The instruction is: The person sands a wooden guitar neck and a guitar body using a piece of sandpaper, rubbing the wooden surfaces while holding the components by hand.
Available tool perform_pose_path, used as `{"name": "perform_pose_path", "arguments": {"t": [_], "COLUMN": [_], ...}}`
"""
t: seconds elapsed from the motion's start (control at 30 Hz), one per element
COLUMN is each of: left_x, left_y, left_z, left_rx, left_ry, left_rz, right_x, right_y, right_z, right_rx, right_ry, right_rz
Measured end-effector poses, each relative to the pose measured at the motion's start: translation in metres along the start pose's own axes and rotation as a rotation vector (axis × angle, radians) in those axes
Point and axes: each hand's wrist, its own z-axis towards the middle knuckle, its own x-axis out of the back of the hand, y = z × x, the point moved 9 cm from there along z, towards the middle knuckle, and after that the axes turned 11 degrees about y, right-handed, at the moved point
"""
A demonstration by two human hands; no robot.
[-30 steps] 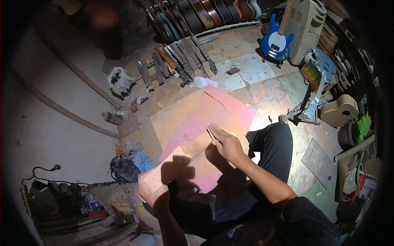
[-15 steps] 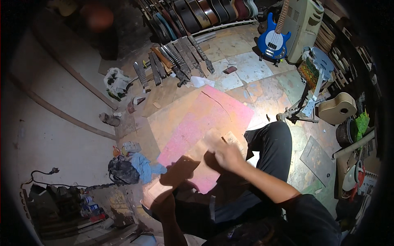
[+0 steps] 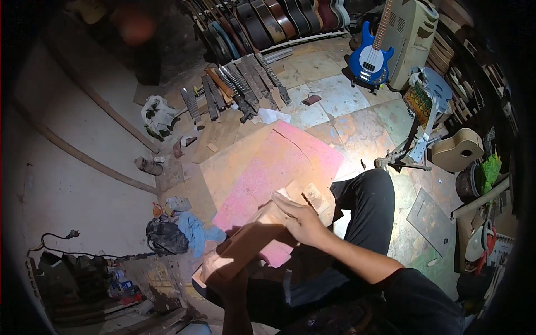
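Observation:
I sit on the floor with a light brown wooden piece (image 3: 245,243) held across my lap, above a pink foam mat (image 3: 273,167). My left hand (image 3: 223,279), in shadow, grips the near, lower end of the piece. My right hand (image 3: 301,220) lies on its far, upper end, fingers pressing a small pale sheet (image 3: 279,196) against the wood. A short toothed strip (image 3: 308,202) and a scrap of paper (image 3: 319,195) lie on the mat just beyond that hand.
Several guitar necks (image 3: 240,84) lie fanned on the floor ahead, with guitar bodies racked behind them. A blue bass guitar (image 3: 368,56) stands at the right back, and a pale unfinished guitar body (image 3: 458,149) further right. Rags and cans (image 3: 178,231) sit to my left.
My right hand has slid a short way along the wooden piece toward me, rubbing it. My left hand keeps its hold on the near end. The view has shifted slightly.

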Motion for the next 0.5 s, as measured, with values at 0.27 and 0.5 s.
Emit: {"name": "perform_pose_path", "arguments": {"t": [0.27,0.5], "left_x": [0.007,0.033], "left_y": [0.029,0.015], "left_z": [-0.008,-0.031], "left_rx": [-0.166,-0.212], "left_ry": [-0.025,-0.028], "left_rz": [-0.099,-0.082], "right_x": [0.026,0.039], "right_y": [-0.016,0.018], "right_z": [-0.018,-0.015], "right_rx": [-0.132,-0.175], "right_ry": [-0.32,-0.354], "right_rz": [-0.034,-0.346]}}
